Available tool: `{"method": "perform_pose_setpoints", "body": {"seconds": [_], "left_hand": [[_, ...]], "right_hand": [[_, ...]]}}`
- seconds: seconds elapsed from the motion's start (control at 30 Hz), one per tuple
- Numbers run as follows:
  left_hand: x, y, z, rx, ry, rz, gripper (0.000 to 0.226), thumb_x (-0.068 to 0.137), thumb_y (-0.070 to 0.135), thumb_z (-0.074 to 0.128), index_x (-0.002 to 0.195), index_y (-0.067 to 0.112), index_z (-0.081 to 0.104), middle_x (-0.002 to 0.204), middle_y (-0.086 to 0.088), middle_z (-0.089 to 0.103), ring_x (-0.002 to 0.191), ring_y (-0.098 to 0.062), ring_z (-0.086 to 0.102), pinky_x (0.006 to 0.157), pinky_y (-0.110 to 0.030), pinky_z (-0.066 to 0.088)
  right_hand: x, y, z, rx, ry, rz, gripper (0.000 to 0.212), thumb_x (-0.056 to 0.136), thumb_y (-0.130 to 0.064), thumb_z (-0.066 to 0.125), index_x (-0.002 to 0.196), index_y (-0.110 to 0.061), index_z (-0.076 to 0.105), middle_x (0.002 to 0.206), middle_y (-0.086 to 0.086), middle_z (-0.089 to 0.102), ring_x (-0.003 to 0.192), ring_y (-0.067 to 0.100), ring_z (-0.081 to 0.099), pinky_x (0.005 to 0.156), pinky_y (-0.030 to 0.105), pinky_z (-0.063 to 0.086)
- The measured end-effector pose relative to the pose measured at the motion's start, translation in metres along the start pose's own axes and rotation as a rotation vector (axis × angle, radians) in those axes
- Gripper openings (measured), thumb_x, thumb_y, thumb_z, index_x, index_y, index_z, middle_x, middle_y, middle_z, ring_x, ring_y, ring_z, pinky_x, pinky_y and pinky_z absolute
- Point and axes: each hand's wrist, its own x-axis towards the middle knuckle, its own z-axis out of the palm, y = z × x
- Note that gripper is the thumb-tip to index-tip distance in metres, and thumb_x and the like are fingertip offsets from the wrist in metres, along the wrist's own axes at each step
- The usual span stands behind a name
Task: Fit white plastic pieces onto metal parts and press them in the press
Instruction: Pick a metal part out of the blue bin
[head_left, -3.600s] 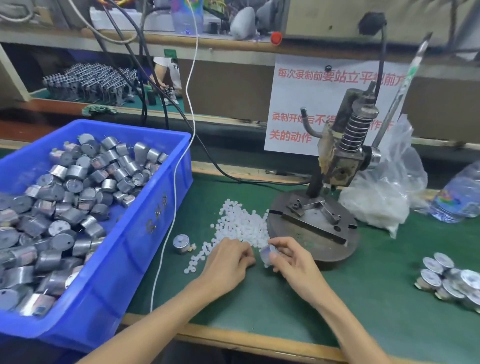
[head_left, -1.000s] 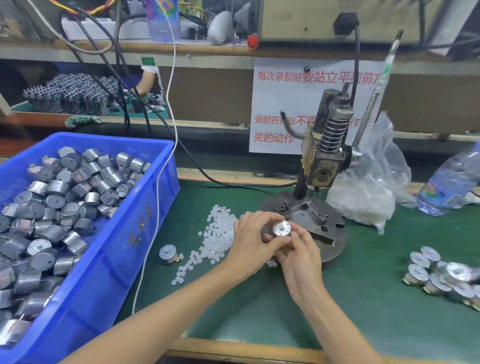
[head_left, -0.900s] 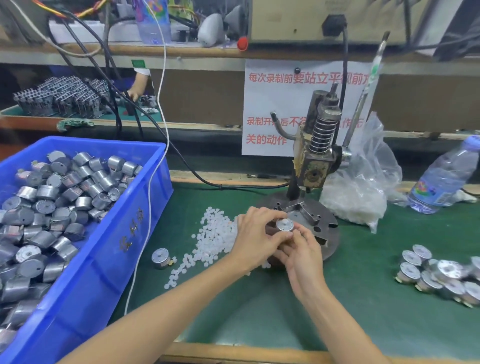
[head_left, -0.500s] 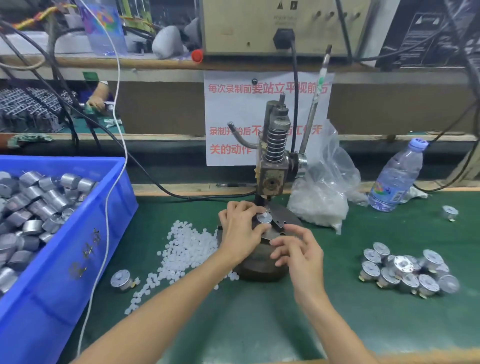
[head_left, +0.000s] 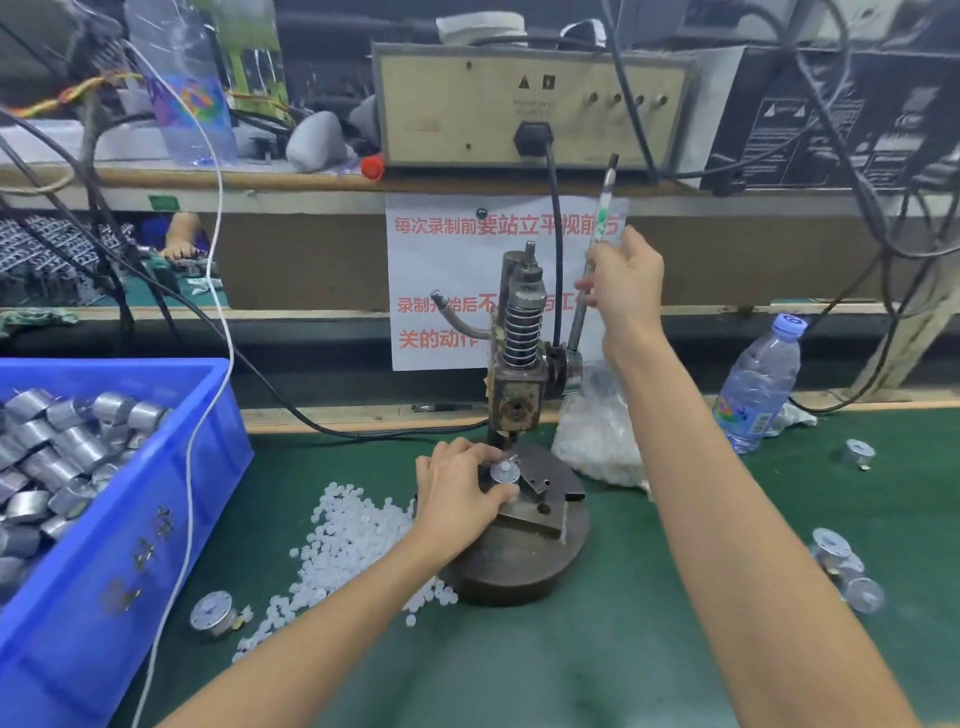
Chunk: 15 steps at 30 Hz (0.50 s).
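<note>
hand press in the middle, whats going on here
A person is working a small hand press. The left hand holds a metal part on the press base under the ram. The right hand grips the lever, which stands raised, so the press stroke is not yet done. Loose white pieces lie beside the base.

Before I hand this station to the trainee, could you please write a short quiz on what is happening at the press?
1. Which hand grips the press lever?
2. Where is the metal part that the left hand holds? A) in the blue bin B) on the press base C) beside the water bottle
3. True or false: the white plastic pieces lie loose on the green mat beside the press base.

Key: 1. the right hand; 2. B; 3. true.
</note>
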Motion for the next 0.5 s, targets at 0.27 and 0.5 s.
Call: {"method": "perform_pose_setpoints", "body": {"seconds": [0.27,0.5], "left_hand": [[0.003,-0.003,0.001,-0.011,0.001,-0.024,0.035,0.075,0.046,0.070,0.106,0.028,0.065,0.096,0.012,0.054,0.101,-0.012,0.043,0.075,-0.027,0.017],[0.004,-0.002,-0.001,0.046,-0.003,0.002,0.038,0.076,0.048,0.068,0.106,0.025,0.065,0.101,0.007,0.060,0.100,-0.015,0.043,0.075,-0.028,0.017]], "right_hand": [[-0.050,0.000,-0.014,0.040,0.106,-0.313,0.017,0.084,-0.019,0.061,0.074,-0.022,0.047,0.064,-0.012,0.042,0.055,-0.001,0.038,0.060,0.020,0.036],[-0.090,0.021,-0.019,0.182,0.113,-0.422,0.019,0.087,-0.013,0.054,0.077,-0.023,0.041,0.068,-0.014,0.040,0.057,-0.003,0.041,0.061,0.011,0.036]]}}
